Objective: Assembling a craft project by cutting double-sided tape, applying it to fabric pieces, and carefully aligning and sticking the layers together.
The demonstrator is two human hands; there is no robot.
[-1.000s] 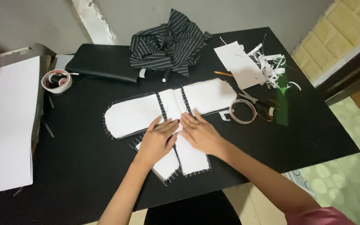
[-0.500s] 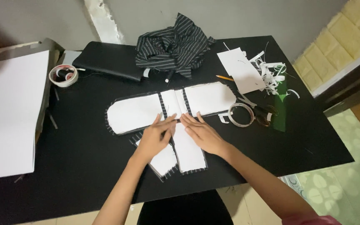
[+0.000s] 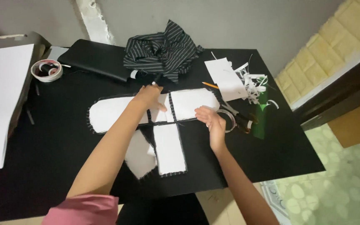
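Here the left hand [image 3: 150, 96] lies flat, fingers spread and gripping nothing, on the middle of a long white pattern piece [image 3: 155, 108] with dark stitched edges, laid across the centre of the black table [image 3: 42, 166]. The right hand [image 3: 211, 121] rests open at that piece's lower right edge, fingertips on the fabric and clamped on nothing. A narrower white panel [image 3: 169, 149] runs down from the centre toward the lower middle of the frame, and a loose white scrap [image 3: 139, 155] lies just left of it, partly under the left forearm.

To do this well, I judge both palms should press evenly so the layers lie smooth and the dark seams stay aligned where the panels meet; the loose scrap could ride under the panel and bunch.

Just right of the right hand sit a clear tape ring [image 3: 226, 121] and dark-handled scissors [image 3: 240, 118], close enough to catch a sleeve or the fabric edge. In the upper middle lies crumpled striped cloth [image 3: 161, 51]; upper right, white paper with trimmings [image 3: 234, 77]; upper left, another tape roll [image 3: 46, 70].
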